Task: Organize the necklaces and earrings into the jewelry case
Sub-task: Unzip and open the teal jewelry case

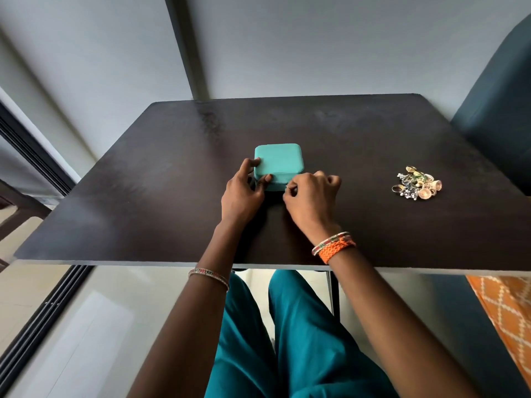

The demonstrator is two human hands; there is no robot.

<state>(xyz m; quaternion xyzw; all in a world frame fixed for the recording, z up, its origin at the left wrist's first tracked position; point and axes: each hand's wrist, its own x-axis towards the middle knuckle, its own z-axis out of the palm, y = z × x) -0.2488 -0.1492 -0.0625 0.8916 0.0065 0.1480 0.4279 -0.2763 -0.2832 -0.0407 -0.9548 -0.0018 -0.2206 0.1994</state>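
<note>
A square teal jewelry case (278, 160) lies closed near the middle of the dark table (172, 196). My left hand (244, 191) grips its near left corner, fingers against the left side and thumb on the front. My right hand (311, 196) is curled at the case's near right corner and pinches a small metal zipper pull there. A heap of earrings, rings and chains (416, 183) lies on the table far to the right, apart from both hands.
A dark teal chair (500, 110) stands at the table's right side. An orange patterned cloth (505, 311) lies below the table's near right edge. A dark post (186, 47) rises behind the table. My legs sit under the near edge.
</note>
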